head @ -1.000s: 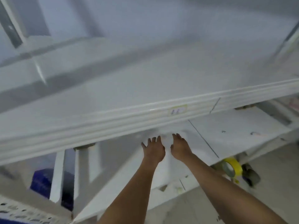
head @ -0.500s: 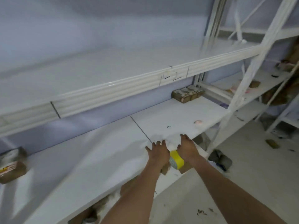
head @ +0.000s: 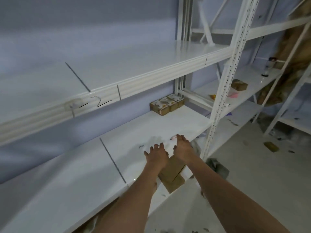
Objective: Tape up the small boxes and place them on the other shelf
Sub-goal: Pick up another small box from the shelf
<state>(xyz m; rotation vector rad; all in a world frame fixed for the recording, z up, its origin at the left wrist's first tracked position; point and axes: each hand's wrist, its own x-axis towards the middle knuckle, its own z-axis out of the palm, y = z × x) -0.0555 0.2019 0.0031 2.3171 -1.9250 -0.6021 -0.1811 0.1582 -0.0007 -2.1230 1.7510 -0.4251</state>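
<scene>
Two-palm grip — box (head: 170, 174), long axis pointing away

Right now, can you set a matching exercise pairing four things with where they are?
Things:
1 row of three boxes
2 lone box
3 nearest box
4 flat brown piece

Places:
A on the floor
B between the forearms
C back of the middle shelf
D on the right-hand rack's shelf

Pairs: 1-C, 2-D, 3-B, 4-A.
</scene>
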